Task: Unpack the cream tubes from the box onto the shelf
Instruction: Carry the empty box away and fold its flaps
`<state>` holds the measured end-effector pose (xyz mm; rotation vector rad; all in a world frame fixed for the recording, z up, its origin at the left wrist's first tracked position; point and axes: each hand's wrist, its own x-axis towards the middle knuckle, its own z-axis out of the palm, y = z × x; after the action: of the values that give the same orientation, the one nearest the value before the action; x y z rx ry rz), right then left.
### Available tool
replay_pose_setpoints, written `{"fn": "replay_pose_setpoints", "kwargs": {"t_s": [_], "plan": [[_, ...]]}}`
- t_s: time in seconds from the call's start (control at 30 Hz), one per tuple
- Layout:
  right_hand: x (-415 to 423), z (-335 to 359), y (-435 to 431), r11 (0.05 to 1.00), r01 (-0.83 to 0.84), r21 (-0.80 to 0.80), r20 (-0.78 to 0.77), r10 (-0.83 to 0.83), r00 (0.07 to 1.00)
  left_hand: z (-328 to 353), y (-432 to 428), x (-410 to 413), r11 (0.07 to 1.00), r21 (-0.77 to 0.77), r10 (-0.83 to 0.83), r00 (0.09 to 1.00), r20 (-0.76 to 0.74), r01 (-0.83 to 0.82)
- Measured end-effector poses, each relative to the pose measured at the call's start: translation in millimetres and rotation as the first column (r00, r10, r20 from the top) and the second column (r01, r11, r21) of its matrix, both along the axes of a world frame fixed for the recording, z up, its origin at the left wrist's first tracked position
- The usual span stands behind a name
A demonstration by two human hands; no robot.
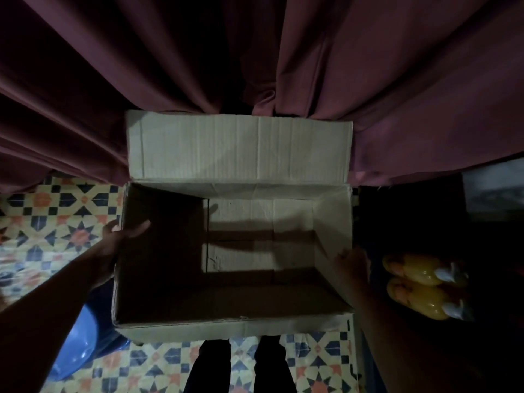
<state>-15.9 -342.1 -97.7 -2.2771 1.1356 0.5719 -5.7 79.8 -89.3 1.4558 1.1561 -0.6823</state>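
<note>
The cardboard box [235,329] sits dead centre, mouth facing straight up at the camera, long axis running left to right. Its far flap is folded up and back against the curtain, and the inside shows bare cardboard, half in shadow. Left hand [119,236] grips the left wall, thumb hooked over the rim into the box and the other fingers outside. Right hand [353,263] holds the right wall, fingertips curled over the rim. Can't tell if the box is resting on anything or just held up. To the right, two yellow containers [419,285] lie side by side on a dark surface [425,222], pale caps pointing right, well apart from the box, and it's too dim to say exactly what they are. Under it all is a tiled floor [56,222] with a star pattern in orange, navy and cream. A maroon curtain [368,80] fills the whole top, something blue and plastic [82,344] sits bottom left, and the person's dark-trousered legs [212,367] are just below the box.
</note>
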Motion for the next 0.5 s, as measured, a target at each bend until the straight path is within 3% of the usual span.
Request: {"fn": "replay_pose_setpoints", "kwargs": {"t_s": [0.07, 0.17, 0.27, 0.37, 0.4, 0.5], "plan": [[1, 2, 0, 1.0, 0.015, 0.023, -0.002, -0.015, 1.0, -2, 10, -5, 0.972, 0.226, -0.059, 0.997, -0.048, 0.068], [4, 11, 8, 1.0, 0.015, -0.002, -0.015, -0.015, 1.0, 13, 14, -12, 0.832, 0.526, -0.136, 0.985, -0.11, 0.174], [2, 10, 10, 0.999, -0.023, -0.022, -0.05, 0.022, 0.999, 52, -12, -21, 0.684, 0.697, -0.281, 0.959, -0.022, 0.216], [3, 12, 10, 0.999, -0.022, -0.026, -0.076, 0.02, 0.997, 90, -48, -30, 0.467, 0.863, -0.562, 0.818, 0.122, 0.192], [3, 11, 9, 1.0, -0.012, -0.029, -0.069, 0.01, 0.998, 94, -57, -29, 0.448, 0.87, -0.636, 0.757, 0.15, 0.204], [0, 12, 10, 0.995, 0.097, 0.033, -0.019, -0.096, 0.995, 77, -81, -31, 0.511, 0.743, -0.802, 0.551, 0.231, 0.433]]}}
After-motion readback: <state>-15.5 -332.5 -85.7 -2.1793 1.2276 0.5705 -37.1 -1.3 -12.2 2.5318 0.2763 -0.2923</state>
